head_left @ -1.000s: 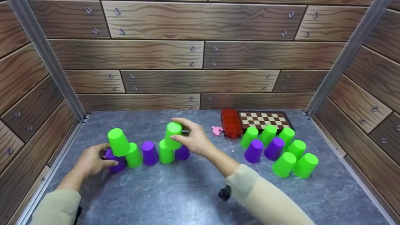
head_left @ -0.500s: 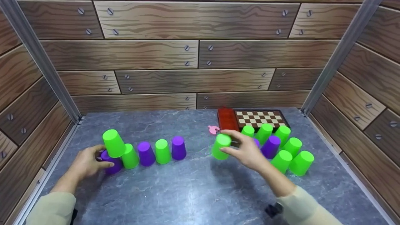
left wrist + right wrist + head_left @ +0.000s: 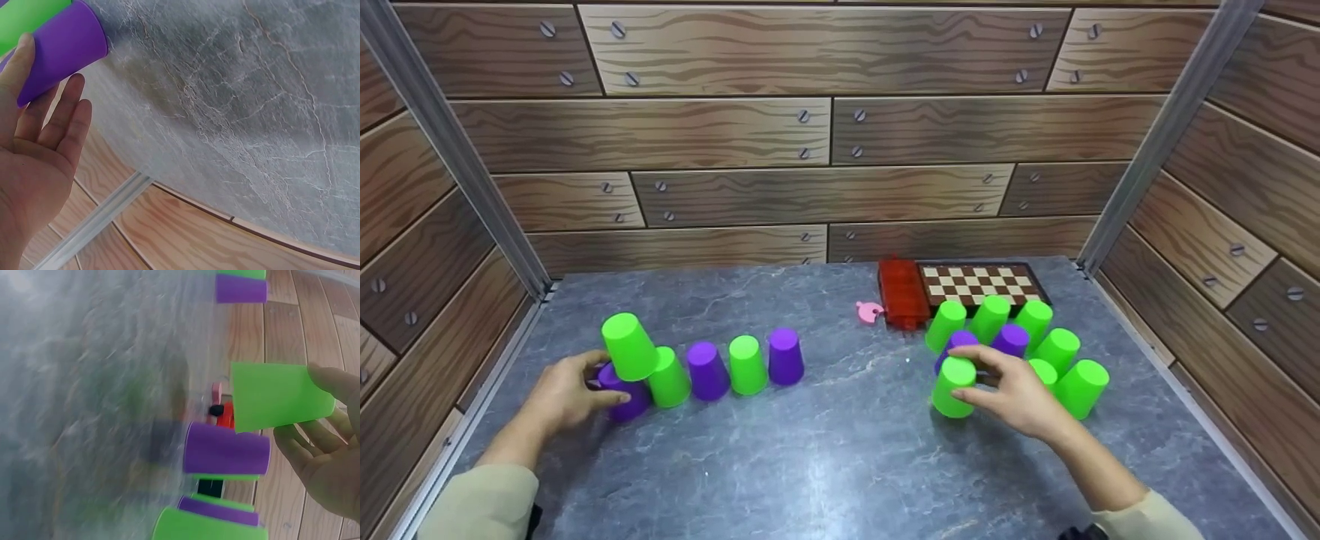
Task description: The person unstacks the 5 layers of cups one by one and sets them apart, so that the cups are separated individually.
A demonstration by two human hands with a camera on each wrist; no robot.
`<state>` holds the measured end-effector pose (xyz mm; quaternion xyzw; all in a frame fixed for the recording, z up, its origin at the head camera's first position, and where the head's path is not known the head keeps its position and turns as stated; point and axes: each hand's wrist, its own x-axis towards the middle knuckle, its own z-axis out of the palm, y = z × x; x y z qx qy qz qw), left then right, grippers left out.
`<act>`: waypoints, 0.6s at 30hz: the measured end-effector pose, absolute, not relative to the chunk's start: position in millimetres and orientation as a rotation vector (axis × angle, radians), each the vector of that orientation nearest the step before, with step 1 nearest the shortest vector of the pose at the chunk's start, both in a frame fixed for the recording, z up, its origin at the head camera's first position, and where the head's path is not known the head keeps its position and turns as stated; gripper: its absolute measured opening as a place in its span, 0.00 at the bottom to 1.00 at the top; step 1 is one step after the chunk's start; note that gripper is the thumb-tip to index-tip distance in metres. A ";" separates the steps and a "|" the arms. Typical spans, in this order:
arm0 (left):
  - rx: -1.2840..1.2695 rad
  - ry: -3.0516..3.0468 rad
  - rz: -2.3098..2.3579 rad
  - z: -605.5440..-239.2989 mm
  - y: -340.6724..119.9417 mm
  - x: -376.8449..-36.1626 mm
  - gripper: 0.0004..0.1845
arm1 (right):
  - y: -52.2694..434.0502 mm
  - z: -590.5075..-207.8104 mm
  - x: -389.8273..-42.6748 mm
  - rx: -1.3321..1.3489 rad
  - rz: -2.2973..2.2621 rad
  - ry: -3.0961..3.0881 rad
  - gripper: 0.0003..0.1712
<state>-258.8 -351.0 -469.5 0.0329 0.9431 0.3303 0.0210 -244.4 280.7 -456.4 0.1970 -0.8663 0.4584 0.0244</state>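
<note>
While the left hand (image 3: pixel 561 396) grips a purple cup (image 3: pixel 634 409), the right hand (image 3: pixel 1014 386) pinches a green cup (image 3: pixel 950 406), mouth down. At its twelve o'clock stands another purple cup (image 3: pixel 959 339).

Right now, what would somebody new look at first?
Probably the bright green cup pinched in the right hand, by the cluster of cups on the right. Next, on the left, another green cup perched atop a row of cups, beside the left hand holding a purple cup. The checkered board lies behind the cluster.
</note>
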 end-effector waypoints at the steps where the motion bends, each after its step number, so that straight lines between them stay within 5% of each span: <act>1: 0.104 2.925 1.024 -469.6 -351.6 -258.4 0.41 | 283.6 -457.6 -243.6 0.604 1.417 -2.692 0.33; 18: 0.100 2.918 1.032 -468.5 -351.4 -257.7 0.41 | 306.2 -472.2 -239.6 0.524 1.360 -2.741 0.31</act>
